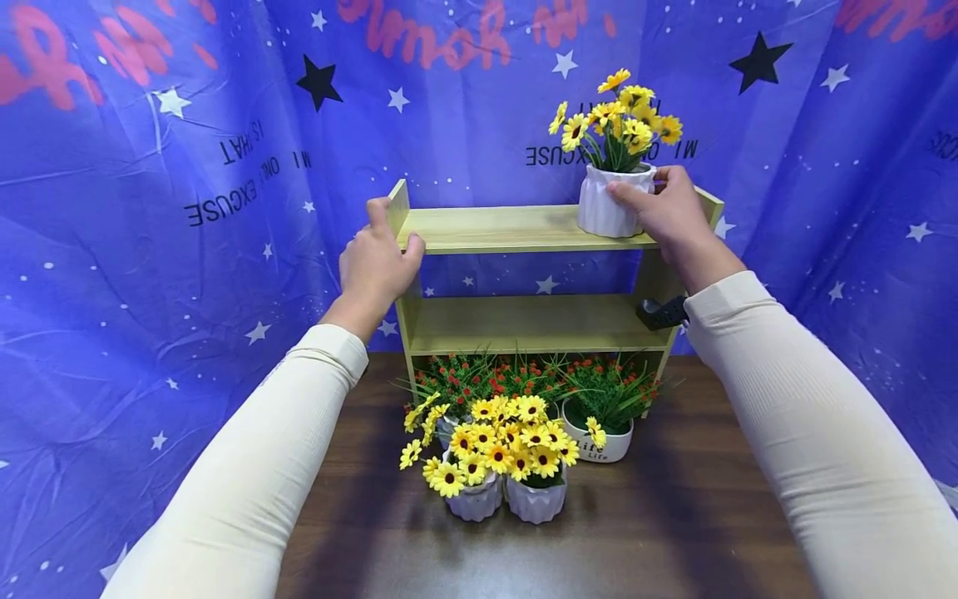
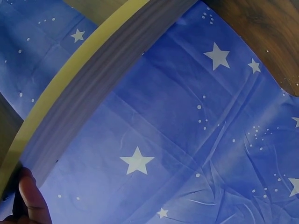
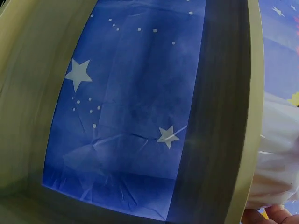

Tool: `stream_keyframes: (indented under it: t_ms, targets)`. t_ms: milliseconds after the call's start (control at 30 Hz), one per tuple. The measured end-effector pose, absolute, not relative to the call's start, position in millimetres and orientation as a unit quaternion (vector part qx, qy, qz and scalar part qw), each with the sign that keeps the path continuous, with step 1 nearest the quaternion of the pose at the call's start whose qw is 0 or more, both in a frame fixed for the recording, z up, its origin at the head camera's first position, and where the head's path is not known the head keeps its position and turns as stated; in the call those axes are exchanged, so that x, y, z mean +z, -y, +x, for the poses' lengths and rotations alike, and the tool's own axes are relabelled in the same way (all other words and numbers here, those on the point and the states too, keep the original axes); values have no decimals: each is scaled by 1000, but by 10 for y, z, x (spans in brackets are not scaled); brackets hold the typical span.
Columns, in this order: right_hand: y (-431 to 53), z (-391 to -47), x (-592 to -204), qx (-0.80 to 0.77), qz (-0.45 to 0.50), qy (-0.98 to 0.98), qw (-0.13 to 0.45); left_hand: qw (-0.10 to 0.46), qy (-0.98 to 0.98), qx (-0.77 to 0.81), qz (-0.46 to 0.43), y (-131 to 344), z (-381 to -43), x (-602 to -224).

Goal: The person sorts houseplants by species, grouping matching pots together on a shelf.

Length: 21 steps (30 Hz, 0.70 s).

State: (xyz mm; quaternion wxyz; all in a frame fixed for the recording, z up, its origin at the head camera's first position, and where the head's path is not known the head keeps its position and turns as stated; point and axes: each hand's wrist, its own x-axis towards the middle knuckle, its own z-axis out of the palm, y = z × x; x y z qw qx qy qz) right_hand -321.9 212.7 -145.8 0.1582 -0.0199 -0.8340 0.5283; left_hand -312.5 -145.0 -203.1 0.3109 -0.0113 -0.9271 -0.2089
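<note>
My right hand (image 1: pixel 674 218) pinches the rim of a white ribbed flowerpot (image 1: pixel 604 204) with yellow daisy-like artificial flowers (image 1: pixel 636 108). That pot is upright at the right end of the top board of a small wooden shelf (image 1: pixel 494 229). In the right wrist view the white pot (image 3: pixel 279 158) shows past the board, with fingertips (image 3: pixel 276 213) at its side. My left hand (image 1: pixel 374 264) grips the shelf's left side panel near its top. The left wrist view shows a fingertip (image 2: pixel 32 193) against the panel (image 2: pixel 88 98).
Two white pots (image 1: pixel 536 502) of yellow flowers stand in front of the shelf on the brown table (image 1: pixel 636 532). Behind them are several red-flowered green plants (image 1: pixel 606 387), one in a white "Life" pot (image 1: pixel 609 448). A blue star-patterned curtain (image 1: pixel 224 274) hangs behind.
</note>
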Motion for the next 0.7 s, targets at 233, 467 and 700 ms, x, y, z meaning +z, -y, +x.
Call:
stream_keyframes:
  t_ms: [233,467,700]
  targets:
    - [-2101,-3153,-1490,559,-24,802,208,322,923,-211,-11,1443,-3149,-2045]
    - [-2069,-2902,-1495,596,-2,754,278,330,921,-209,-13,1444,-3147,-2042]
    - [-2077,-2700,-1699,629,46,694,346,319,925,-209,-11,1440,-3145,-2053]
